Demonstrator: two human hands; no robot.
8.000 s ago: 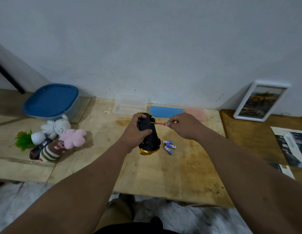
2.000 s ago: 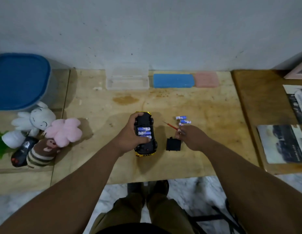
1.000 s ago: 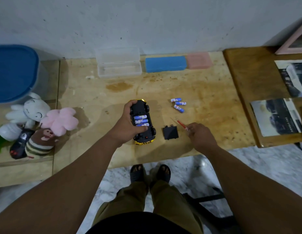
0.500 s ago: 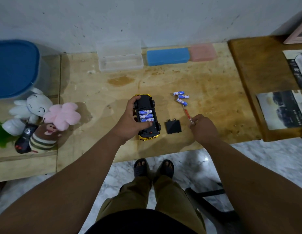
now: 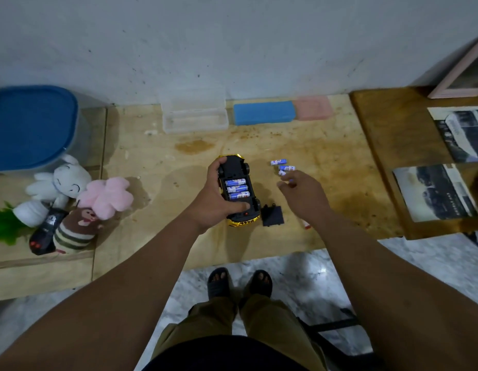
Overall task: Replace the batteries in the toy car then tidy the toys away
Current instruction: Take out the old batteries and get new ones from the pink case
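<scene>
At the table's [image 5: 157,236] left edge the soft toys [image 5: 80,199] lie heaped below the blue-lidded tub [image 5: 29,127]; they look light and squashy, so I judge any handful will lift them. Near the middle of the table my left hand [image 5: 216,202] grips the toy car [image 5: 239,192], belly up: fingers curled over its far end, thumb pressed on the underside near the gold bumper. It is hard, glossy plastic, probably slippery, so holding it by the sides between the wheels seems safest. Three batteries [image 5: 236,188] sit in its open bay. The black cover [image 5: 272,216] lies just beside the car. My right hand [image 5: 304,194] hovers with fingers loosely spread, holding nothing, its fingertips just beside the loose batteries [image 5: 282,166] further toward the wall. Those are small, smooth and likely to roll, so a fingertip pinch at mid-length suits them.
</scene>
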